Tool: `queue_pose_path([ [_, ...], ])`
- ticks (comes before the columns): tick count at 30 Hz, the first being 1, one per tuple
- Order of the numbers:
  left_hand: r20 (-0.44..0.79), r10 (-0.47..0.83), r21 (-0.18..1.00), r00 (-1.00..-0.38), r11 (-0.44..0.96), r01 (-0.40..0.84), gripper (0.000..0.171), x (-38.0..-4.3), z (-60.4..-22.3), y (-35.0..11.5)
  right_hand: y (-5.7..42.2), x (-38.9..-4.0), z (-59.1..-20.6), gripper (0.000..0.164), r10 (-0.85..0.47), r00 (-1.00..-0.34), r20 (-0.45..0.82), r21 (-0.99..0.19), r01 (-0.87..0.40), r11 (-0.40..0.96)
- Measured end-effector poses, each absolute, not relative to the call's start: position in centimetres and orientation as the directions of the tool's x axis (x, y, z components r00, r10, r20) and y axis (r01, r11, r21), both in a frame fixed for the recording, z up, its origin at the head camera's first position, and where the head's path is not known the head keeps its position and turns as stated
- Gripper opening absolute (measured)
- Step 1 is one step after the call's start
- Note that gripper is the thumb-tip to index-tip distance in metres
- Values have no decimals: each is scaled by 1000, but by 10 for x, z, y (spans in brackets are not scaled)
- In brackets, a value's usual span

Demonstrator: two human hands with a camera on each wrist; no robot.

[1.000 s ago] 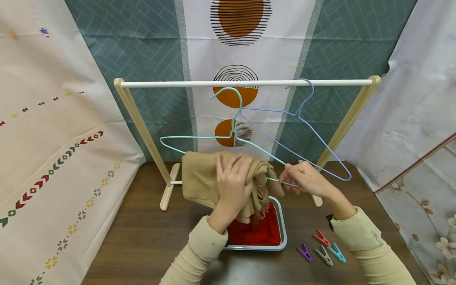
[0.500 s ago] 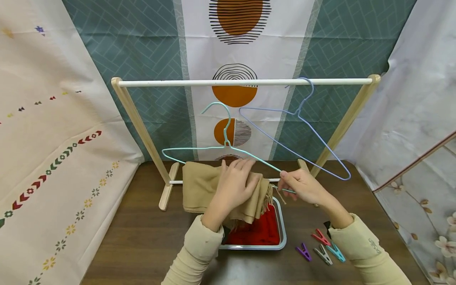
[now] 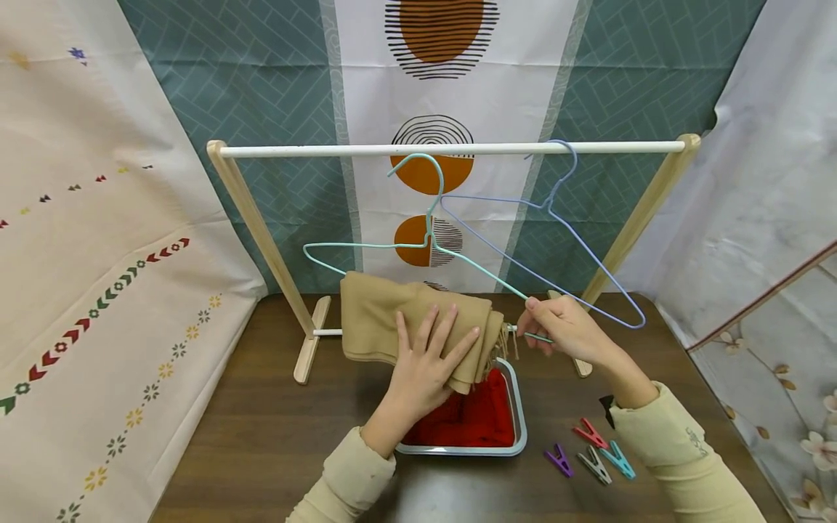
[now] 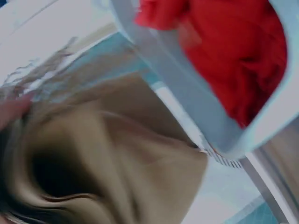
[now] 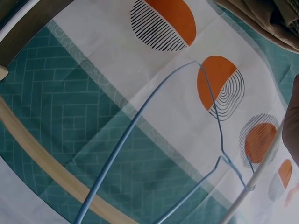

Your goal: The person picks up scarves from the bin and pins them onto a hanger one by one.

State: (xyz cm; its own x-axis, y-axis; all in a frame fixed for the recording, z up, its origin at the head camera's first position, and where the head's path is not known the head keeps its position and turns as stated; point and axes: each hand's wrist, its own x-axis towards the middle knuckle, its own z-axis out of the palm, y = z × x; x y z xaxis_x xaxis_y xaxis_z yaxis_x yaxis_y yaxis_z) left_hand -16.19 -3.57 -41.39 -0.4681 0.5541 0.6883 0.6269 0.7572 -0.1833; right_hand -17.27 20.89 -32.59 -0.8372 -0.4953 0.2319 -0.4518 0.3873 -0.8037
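A folded tan scarf [image 3: 379, 312] with fringed ends drapes over the lower bar of a mint-green hanger [image 3: 429, 229], in the middle of the head view. My left hand [image 3: 421, 374] lies on the scarf's front with its fingers spread. At the hanger's right end, my right hand [image 3: 564, 330] pinches the wire between thumb and fingers. The hanger's hook stands up in front of the rack's rail, held in the air. In the left wrist view the scarf [image 4: 159, 182] is blurred, its folds hanging beside the tray.
A white rail [image 3: 314, 151] on wooden legs spans the back. From its right part hangs a blue hanger [image 3: 550, 205]. Below the scarf stands a tray [image 3: 521, 418] with red fabric [image 3: 487, 421]. Several clothespins, among them a purple one [image 3: 559, 461], lie at the front right.
The hanger and scarf dipped, then rose again. My left hand has slid lower on the scarf and spread its fingers, and the scarf lies smoother. My right hand keeps its pinch on the hanger.
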Motion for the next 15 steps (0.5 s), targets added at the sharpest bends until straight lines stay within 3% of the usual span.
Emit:
queue_pose_path([
  [4, 797, 530, -274, -289, 744, 609, 40, -171, -412, -38, 208, -173, -325, 44, -504, -832, 232, -810, -452, 374],
  [7, 860, 467, -231, -205, 716, 659, 31, -174, -404, -38, 208, -173, -325, 44, -498, -836, 229, -810, -447, 379],
  [9, 897, 399, -145, -191, 673, 725, 36, -174, -396, -38, 208, -173, -327, 43, -490, -841, 228, -807, -445, 388],
  [12, 924, 302, 13, -234, 585, 811, 48, -173, -382, -38, 209, -174, -329, 43, -478, -850, 220, -797, -439, 414],
  [15, 928, 246, 110, -278, 534, 838, 47, -173, -366, -41, 208, -175, -332, 44, -472, -858, 204, -796, -426, 430],
])
